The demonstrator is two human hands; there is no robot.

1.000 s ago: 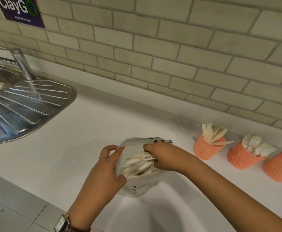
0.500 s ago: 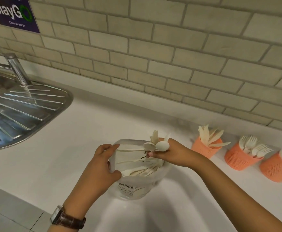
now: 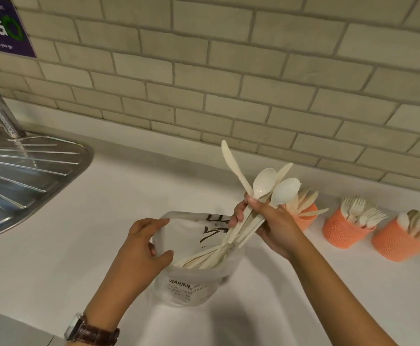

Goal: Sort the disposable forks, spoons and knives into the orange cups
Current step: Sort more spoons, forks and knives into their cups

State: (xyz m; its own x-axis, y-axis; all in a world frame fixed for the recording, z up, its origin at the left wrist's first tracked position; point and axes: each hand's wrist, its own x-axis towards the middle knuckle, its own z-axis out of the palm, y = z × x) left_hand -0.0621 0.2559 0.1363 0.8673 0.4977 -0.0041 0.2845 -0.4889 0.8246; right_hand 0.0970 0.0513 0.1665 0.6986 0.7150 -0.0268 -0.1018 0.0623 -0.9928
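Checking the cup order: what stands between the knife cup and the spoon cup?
The orange cup of forks, as the head view shows.

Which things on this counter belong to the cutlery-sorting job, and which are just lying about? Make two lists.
Belong to the job: bag of cutlery, gripped by the left hand; bunch of spoons and knives in the right hand; knife cup; fork cup; spoon cup.
Just there: sink, tap, purple sign.
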